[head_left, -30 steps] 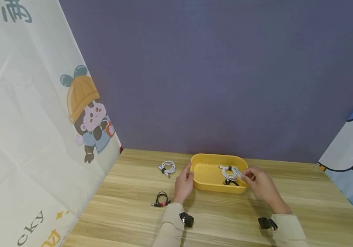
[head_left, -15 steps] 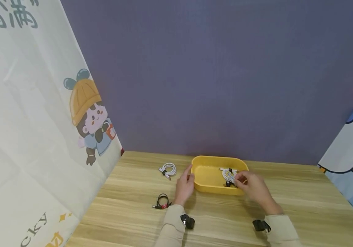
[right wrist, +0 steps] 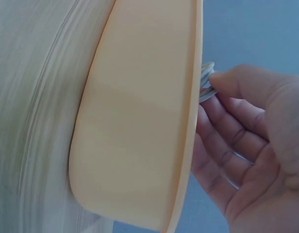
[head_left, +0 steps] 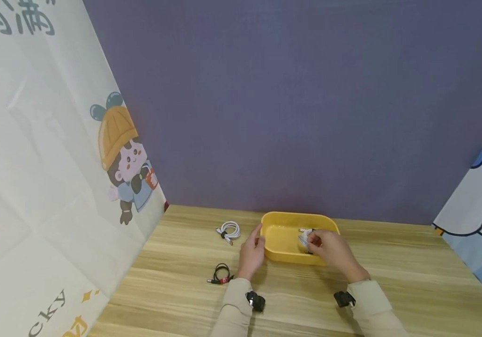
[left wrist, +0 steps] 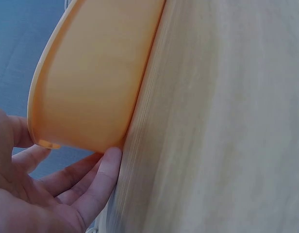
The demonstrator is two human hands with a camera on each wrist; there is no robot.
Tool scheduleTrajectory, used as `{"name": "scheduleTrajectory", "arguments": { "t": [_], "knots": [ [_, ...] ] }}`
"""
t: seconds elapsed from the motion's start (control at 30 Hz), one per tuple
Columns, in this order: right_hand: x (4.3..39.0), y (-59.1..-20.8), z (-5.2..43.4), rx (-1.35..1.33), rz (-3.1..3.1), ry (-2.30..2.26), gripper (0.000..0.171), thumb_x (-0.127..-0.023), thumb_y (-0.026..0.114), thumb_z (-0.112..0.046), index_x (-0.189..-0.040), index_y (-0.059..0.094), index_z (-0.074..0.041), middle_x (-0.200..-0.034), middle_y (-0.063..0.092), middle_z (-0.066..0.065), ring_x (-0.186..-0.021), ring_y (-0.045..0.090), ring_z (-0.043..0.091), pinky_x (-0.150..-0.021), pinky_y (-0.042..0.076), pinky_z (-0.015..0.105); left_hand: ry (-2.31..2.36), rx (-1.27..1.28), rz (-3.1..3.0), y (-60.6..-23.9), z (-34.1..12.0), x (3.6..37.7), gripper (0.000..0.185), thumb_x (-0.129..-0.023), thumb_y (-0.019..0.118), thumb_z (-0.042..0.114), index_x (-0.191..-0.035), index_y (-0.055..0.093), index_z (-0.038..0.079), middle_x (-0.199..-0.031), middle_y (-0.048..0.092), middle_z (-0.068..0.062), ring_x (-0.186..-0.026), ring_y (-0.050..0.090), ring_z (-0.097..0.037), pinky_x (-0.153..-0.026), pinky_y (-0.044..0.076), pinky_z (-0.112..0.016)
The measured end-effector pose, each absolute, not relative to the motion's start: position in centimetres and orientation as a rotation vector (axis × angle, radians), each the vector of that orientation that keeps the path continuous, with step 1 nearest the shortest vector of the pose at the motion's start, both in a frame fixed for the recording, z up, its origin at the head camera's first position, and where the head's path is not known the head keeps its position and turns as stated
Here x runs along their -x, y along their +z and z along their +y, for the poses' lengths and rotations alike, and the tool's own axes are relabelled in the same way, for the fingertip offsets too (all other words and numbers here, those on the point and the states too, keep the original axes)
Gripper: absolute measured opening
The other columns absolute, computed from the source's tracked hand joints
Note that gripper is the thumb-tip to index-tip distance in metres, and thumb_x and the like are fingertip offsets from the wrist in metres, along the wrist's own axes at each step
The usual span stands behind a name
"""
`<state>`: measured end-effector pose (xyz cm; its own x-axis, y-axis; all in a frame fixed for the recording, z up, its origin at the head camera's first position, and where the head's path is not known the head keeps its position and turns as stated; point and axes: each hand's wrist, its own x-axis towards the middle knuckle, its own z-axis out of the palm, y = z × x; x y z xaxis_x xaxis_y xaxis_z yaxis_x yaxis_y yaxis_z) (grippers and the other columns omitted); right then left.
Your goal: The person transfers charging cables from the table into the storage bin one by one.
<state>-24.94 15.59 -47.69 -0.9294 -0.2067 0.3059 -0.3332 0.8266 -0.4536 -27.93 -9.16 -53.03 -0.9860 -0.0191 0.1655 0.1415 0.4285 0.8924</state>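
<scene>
Right hand [head_left: 329, 248] has slid further over the yellow tray [head_left: 280, 255], pinching the white cable [head_left: 304, 238]; left hand [head_left: 251, 250] rests open against it

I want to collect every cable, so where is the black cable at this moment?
In the head view the black cable lies on the wooden table, just left of the left hand's wrist and nearer the person than the white cable.

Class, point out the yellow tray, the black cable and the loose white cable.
yellow tray [head_left: 280, 255], head view, near wall.
black cable [head_left: 221, 271], head view, on its coil.
white cable on the table [head_left: 229, 229], head view, on its coil.
</scene>
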Motion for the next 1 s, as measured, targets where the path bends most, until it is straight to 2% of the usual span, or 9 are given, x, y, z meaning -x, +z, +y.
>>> {"name": "scheduleTrajectory", "arguments": {
  "t": [0.13,0.33,0.57,0.73,1.0],
  "knots": [
    [25.4,-47.6,15.1,-0.433,-2.795,0.757,0.009,-0.09,0.076,-0.014,-0.084,0.07,-0.019,-0.077,0.066,-0.01,-0.068,0.055,0.004,-0.063,0.047,0.025,-1.605,0.097,-2.525,-53.0,-9.1,27.9,0.045,-0.106,0.051,0.022,-0.151,0.052,0.023,-0.114,0.077,-0.009,-0.089,0.066,-0.014,-0.08,0.052,-0.036],
    [26.1,-47.4,14.4,-0.418,-2.872,0.772,0.011,-0.091,0.076,-0.017,-0.082,0.069,-0.02,-0.074,0.065,-0.01,-0.064,0.052,0.007,-0.062,0.045,0.026,-1.599,0.101,-2.525,-53.0,-9.1,28.0,0.045,-0.106,0.051,0.021,-0.151,0.053,0.023,-0.113,0.077,-0.009,-0.089,0.066,-0.014,-0.08,0.052,-0.036],
    [27.1,-47.5,13.8,-0.452,-2.916,0.739,0.017,-0.087,0.076,-0.017,-0.074,0.066,-0.022,-0.068,0.06,-0.011,-0.059,0.048,0.009,-0.059,0.04,0.026,-1.614,0.098,-2.527,-53.0,-8.9,27.9,0.045,-0.106,0.052,0.022,-0.151,0.052,0.023,-0.114,0.076,-0.009,-0.088,0.065,-0.012,-0.078,0.052,-0.034],
    [27.6,-47.6,13.5,-0.505,-2.945,0.745,0.017,-0.086,0.077,-0.016,-0.074,0.067,-0.022,-0.069,0.06,-0.011,-0.061,0.05,0.008,-0.062,0.042,0.027,-1.606,0.098,-2.528,-53.0,-8.8,27.9,0.045,-0.106,0.052,0.022,-0.151,0.053,0.023,-0.112,0.077,-0.008,-0.088,0.065,-0.012,-0.079,0.052,-0.034],
    [28.3,-47.9,12.9,-0.557,-2.971,0.888,0.013,-0.085,0.079,-0.016,-0.075,0.071,-0.019,-0.071,0.063,-0.009,-0.066,0.053,0.009,-0.071,0.045,0.037,-1.608,0.087,-2.529,-53.0,-8.7,27.9,0.045,-0.106,0.053,0.022,-0.151,0.053,0.024,-0.113,0.077,-0.009,-0.09,0.066,-0.014,-0.081,0.052,-0.036]
  ]
}}
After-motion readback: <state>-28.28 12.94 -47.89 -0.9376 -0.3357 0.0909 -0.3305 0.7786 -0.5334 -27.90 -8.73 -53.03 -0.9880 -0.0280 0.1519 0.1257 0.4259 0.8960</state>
